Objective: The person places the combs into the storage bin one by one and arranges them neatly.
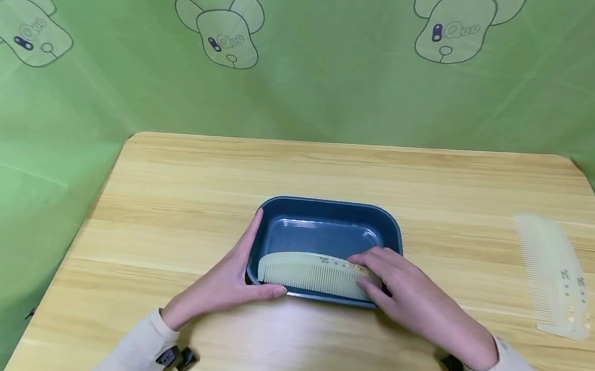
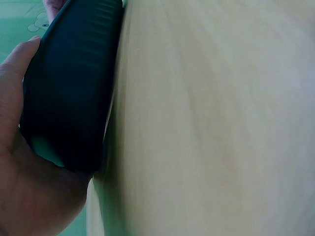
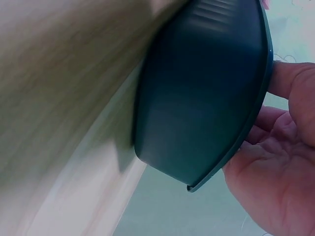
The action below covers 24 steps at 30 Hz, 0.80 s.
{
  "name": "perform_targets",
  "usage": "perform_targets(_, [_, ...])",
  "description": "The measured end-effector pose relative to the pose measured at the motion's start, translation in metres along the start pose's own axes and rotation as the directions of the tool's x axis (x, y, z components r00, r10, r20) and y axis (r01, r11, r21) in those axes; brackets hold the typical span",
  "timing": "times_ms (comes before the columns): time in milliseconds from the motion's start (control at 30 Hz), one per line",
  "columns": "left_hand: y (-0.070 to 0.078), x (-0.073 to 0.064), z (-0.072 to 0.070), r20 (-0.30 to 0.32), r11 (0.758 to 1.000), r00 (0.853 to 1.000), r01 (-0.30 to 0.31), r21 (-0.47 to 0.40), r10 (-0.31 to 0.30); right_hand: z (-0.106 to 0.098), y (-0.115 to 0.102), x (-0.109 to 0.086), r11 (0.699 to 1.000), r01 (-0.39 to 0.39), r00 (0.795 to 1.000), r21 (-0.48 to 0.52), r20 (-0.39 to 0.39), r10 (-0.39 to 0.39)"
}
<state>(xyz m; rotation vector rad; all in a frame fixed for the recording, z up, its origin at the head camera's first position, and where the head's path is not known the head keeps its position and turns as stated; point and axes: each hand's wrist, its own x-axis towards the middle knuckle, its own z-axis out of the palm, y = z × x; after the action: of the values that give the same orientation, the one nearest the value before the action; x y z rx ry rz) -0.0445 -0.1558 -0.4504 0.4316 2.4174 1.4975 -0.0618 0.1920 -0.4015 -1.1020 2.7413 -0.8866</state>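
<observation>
A dark blue rectangular tray (image 1: 319,237) with rounded corners stands at the middle of the table. Along its near inside wall lies a pale green comb (image 1: 305,278), teeth toward me and curved back away from me. My right hand (image 1: 402,285) reaches over the tray's right side and pinches the comb's right end between thumb and fingers. The left hand (image 1: 224,285) grips the tray's near left corner, fingers along the left side and thumb along the near rim. Both wrist views show the tray's outer wall (image 2: 74,78); the comb is hidden there.
A second pale comb (image 1: 556,279), marked with small printed decorations, lies on the right part of the wooden table (image 1: 191,191). Green cloth (image 1: 313,101) with cartoon heads hangs behind the table and at its sides.
</observation>
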Motion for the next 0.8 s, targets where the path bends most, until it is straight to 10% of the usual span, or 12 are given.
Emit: perform_targets(800, [0.001,0.0,0.0013,0.0,1.0,1.0,-0.001,0.0,0.001,0.0033,-0.0002,0.0007,0.999,-0.012,1.0,-0.048,0.012,0.012])
